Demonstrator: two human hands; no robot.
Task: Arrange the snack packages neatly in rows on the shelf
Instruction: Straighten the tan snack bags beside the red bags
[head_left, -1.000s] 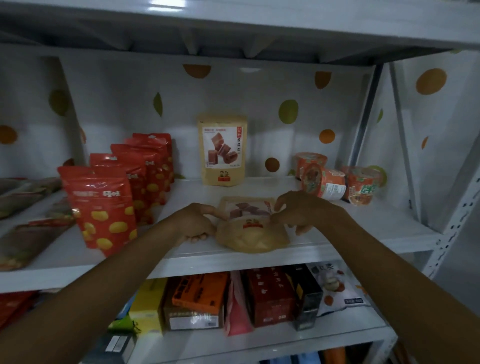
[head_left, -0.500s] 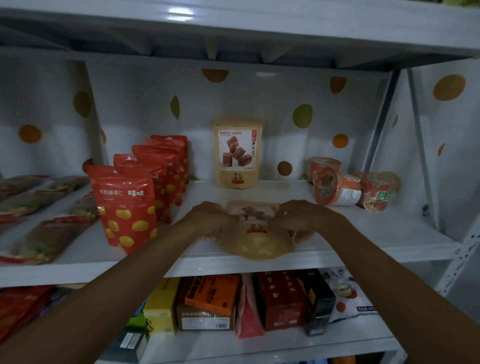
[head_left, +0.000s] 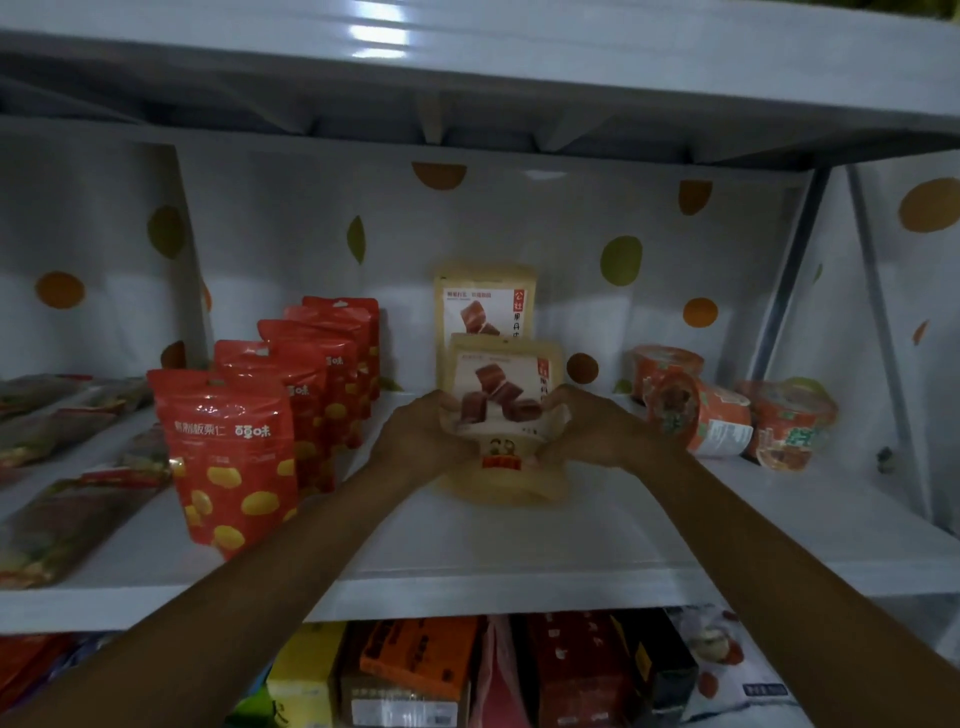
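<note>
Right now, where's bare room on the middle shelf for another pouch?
Free: front strip of the shelf, ahead of the tan pouch gripped by the left hand and right hand, bordered by the red pouches and the cups. Also front right, ahead of the cups. Crowded: left end, red pouches and flat dark packs; right rear, cups.

Shelving, white metal, dimly lit.
Top shelf (head_left: 623, 57): ribbed underside, bright glare patch (head_left: 379, 31) on the front face.
Backing (head_left: 545, 218): white sheet printed with orange and green dots; the same sheet covers the left panel (head_left: 78, 249) and right panel (head_left: 924, 249).
Post (head_left: 797, 270): grey upright, right rear.
Middle shelf (head_left: 753, 535): white, flat, front lip turned down.
</note>
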